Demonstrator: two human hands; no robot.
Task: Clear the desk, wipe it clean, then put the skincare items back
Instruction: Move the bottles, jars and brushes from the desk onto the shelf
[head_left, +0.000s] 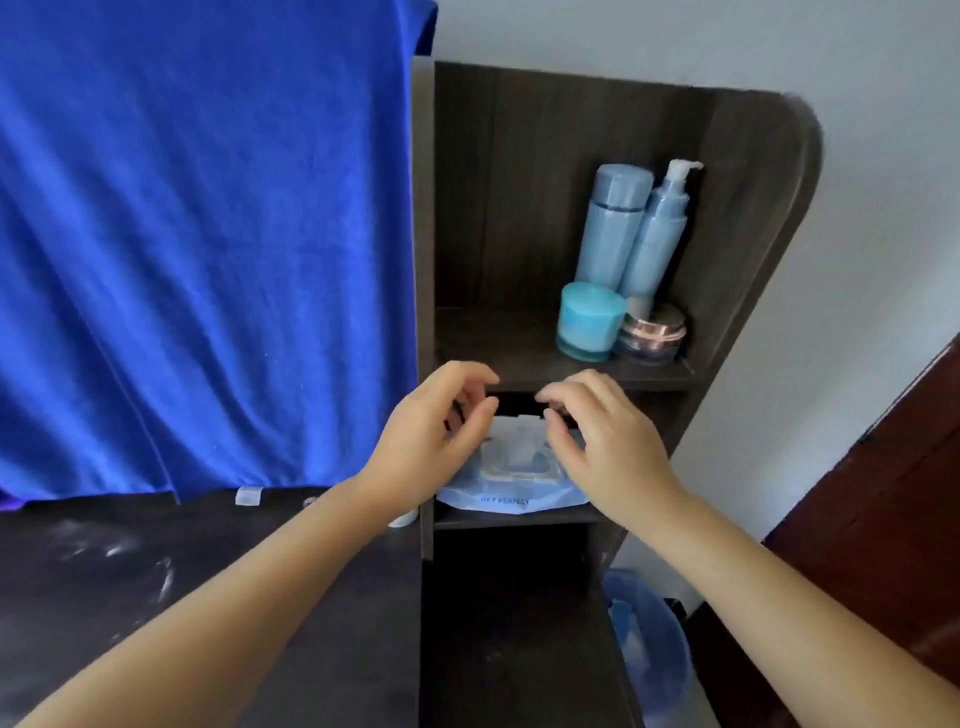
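Both of my hands hover over the wipes pack (511, 483) on the lower shelf of the dark wooden unit (748, 218). My left hand (434, 434) and right hand (602, 441) have loosely curled fingers and hold nothing, poised just above the pack's open flip lid. Four skincare items stand on the upper shelf: a tall blue bottle (613, 228), a pump bottle (660, 228), a turquoise jar (589, 322) and a rose-gold jar (653, 332). White smears mark the dark desk (104, 571).
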